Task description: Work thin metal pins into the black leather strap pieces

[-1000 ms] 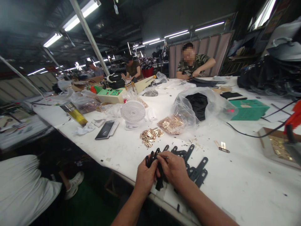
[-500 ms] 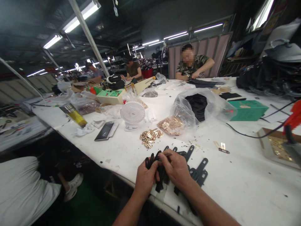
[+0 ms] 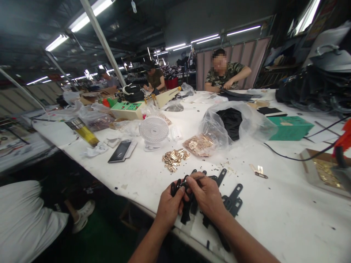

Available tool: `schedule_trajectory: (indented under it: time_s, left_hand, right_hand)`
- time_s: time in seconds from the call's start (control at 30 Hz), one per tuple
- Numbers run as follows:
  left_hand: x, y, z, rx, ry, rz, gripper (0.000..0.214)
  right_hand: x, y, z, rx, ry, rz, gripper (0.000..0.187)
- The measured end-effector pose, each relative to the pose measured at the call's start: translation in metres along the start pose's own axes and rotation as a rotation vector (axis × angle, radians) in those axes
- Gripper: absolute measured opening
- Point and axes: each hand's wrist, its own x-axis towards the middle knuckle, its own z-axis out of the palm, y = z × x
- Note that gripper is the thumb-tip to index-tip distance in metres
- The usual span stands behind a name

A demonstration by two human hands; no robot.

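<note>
The bundle of black straps (image 3: 186, 208) sits at the near edge of the white surface (image 3: 274, 219), clasped in the left hand (image 3: 170, 208). The right hand (image 3: 207, 195) has crept slightly forward, pinching what looks like a thin metal pin (image 3: 197, 178). Flat, matte, hole-ended loose straps (image 3: 231, 199) lie beside; shiny gold fittings (image 3: 175, 158) heap beyond.

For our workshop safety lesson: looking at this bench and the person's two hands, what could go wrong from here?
1. The left hand and right hand grip a bunch of black straps at the table edge; one could slip to the floor.
2. The thin tool in the right hand points close to the left fingers and might jab them.
3. The black cable could snag loose parts.
</note>
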Motion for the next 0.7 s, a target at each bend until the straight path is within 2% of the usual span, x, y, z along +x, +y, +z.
schedule_trajectory:
  time_s: [0.1, 0.37, 0.53, 0.7]
  left_hand:
    - [-0.0009, 0.0012, 0.0001, -0.022, -0.02, -0.019, 0.041]
    - [-0.0013, -0.0017, -0.0014, -0.053, -0.024, -0.045, 0.063]
    - [-0.0011, -0.0035, -0.0027, -0.041, -0.027, -0.038, 0.064]
    - [-0.0004, -0.0045, -0.0035, -0.071, -0.044, -0.031, 0.063]
  right_hand:
    - [-0.0008, 0.0001, 0.0027, 0.033, -0.019, 0.003, 0.021]
    - [-0.0021, 0.0052, 0.0034, -0.073, 0.027, -0.045, 0.02]
    - [-0.0034, 0.0045, 0.0055, -0.073, -0.008, -0.056, 0.016]
    - [-0.0037, 0.0058, 0.0058, -0.094, 0.034, -0.084, 0.016]
